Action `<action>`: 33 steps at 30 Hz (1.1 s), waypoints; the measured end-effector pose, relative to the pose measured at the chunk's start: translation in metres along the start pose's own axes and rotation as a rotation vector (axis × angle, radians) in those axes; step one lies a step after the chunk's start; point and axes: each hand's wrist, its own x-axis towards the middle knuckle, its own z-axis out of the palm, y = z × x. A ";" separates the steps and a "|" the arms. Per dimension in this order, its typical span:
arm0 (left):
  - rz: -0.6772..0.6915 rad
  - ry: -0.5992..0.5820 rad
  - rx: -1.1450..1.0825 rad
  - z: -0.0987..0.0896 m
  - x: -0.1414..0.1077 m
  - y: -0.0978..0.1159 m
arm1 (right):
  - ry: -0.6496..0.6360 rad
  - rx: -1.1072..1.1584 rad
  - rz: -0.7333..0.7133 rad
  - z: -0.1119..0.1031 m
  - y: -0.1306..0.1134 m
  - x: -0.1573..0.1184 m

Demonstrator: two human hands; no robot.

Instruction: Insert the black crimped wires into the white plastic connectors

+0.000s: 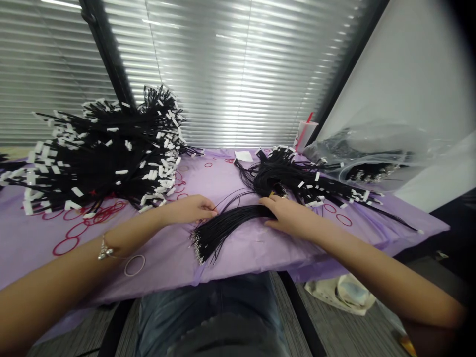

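A bundle of thin black cables lies near the front edge of the purple-covered table, its silvery metal ends fanned out to the left. My right hand is closed over the right end of this bundle, the thumb side hidden from view. At the bundle's upper left, my left hand pinches a thin black cable that curves up and away to the right. Just behind my right hand is a looser pile of black cables with white connectors.
A large heap of black cables with white connectors fills the left side. Red rubber bands are scattered beside it. A cup with a red straw and a clear plastic bag of cables stand back right, before blinds.
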 end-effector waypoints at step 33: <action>0.013 0.241 -0.057 -0.024 -0.023 0.005 | 0.191 0.049 0.066 -0.017 -0.014 0.092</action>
